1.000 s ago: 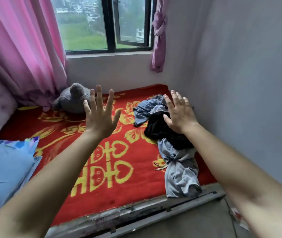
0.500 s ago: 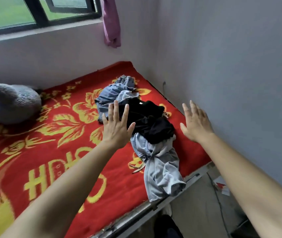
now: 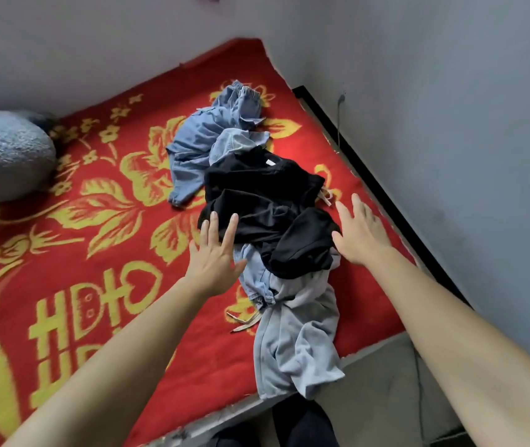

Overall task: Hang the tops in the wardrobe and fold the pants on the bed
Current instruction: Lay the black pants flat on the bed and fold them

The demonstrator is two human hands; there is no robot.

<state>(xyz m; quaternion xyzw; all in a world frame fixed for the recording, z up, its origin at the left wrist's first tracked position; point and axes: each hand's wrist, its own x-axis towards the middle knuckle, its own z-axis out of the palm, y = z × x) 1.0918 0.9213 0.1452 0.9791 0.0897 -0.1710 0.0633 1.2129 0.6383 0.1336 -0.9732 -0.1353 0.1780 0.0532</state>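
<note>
Red woven blanket (image 3: 96, 253) with yellow flowers and lettering covers the bed (image 3: 380, 346), which is pushed into a corner of pale grey walls (image 3: 451, 91).

The left hand (image 3: 215, 253) is spread flat with straight fingers, its fingertips overlapping the near-left edge of a crumpled black garment (image 3: 267, 195). Whether they touch the cloth I cannot tell. The right hand (image 3: 359, 235) is likewise spread and holds nothing, with its thumb just beside the right edge of the same black heap.

That garment, probably a top judging by the small white neck label (image 3: 269, 161), lies on the middle of a tangled row of clothes. Blue denim pants (image 3: 205, 137) stretch away behind it, their elastic waistband (image 3: 247, 91) at the far end. Pale grey-blue pants (image 3: 299, 343) trail from under it to the bed's near edge, beside a loose cream drawstring (image 3: 244, 321).

All of it looks soft, limp and light, the denim somewhat heavier and stiffer. The black piece should lift cleanly if pinched at both shoulders near the label. The pants are best taken by their waistbands, watching that drawstrings do not snag.

A grey plush toy (image 3: 5, 156) sits well apart at far left.
</note>
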